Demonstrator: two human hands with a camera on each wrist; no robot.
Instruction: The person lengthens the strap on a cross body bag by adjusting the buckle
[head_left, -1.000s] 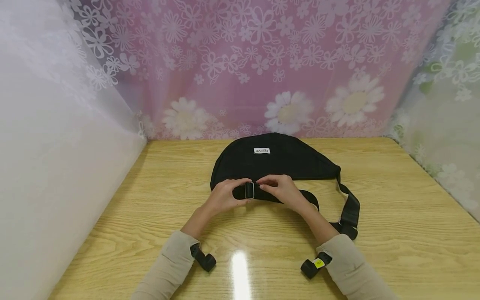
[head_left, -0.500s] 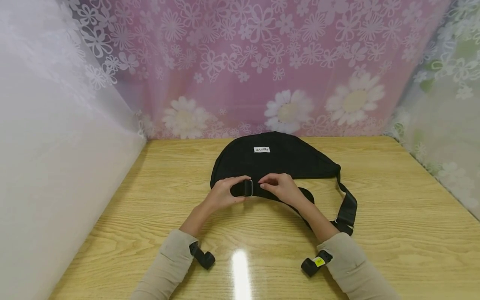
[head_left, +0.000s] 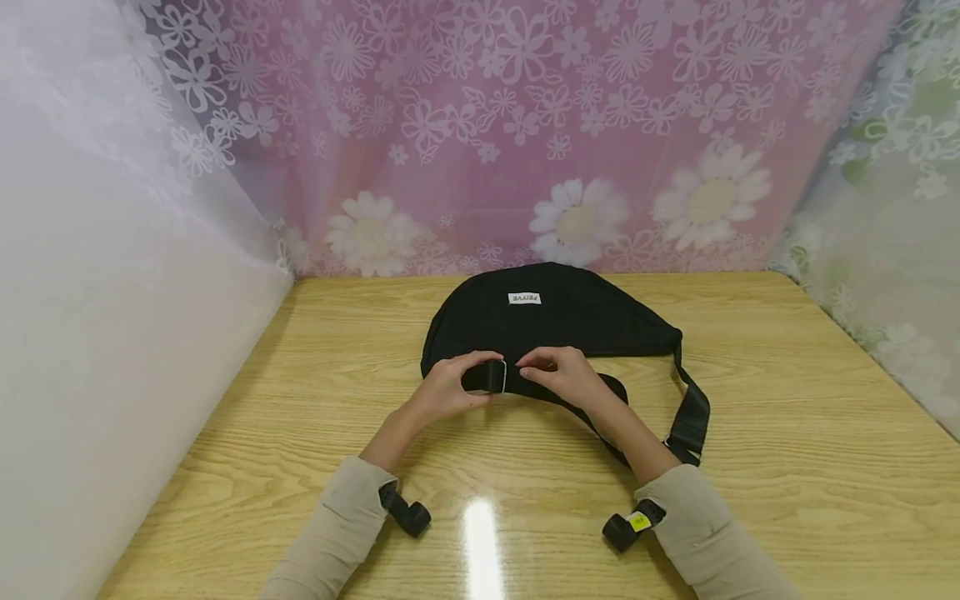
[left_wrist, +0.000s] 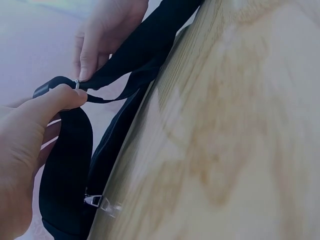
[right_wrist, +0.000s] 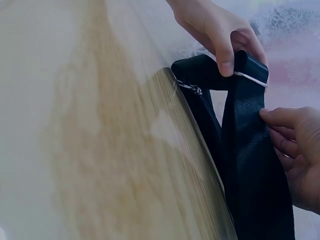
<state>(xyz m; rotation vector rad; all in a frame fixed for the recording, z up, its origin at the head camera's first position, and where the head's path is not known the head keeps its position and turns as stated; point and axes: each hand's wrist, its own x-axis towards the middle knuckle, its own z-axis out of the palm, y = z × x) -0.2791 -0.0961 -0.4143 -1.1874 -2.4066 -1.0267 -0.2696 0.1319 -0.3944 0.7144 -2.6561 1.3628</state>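
Note:
A black waist bag (head_left: 555, 321) with a small white label lies on the table, its webbing strap (head_left: 692, 417) looping toward me. My left hand (head_left: 442, 390) grips the strap at a metal slider buckle (head_left: 504, 377), thumb and fingers on opposite edges. In the right wrist view the buckle (right_wrist: 250, 78) crosses the strap (right_wrist: 257, 165) just below a folded loop of webbing. Close to the right of the buckle, my right hand (head_left: 562, 379) pinches the strap's upper edge between thumb and fingers. A zipper pull (left_wrist: 93, 200) shows on the bag below the strap.
The wooden table (head_left: 337, 333) meets a pink floral curtain (head_left: 480, 150) behind the bag. A pale sheet (head_left: 135, 250) borders the left side, a floral one (head_left: 892, 250) the right. Black wrist straps (head_left: 405, 510) hang below both sleeves.
The strap's loose stretch at the lower right has drawn in toward the left and up. The buckle sits slightly further left at first, then holds still; both hands barely move.

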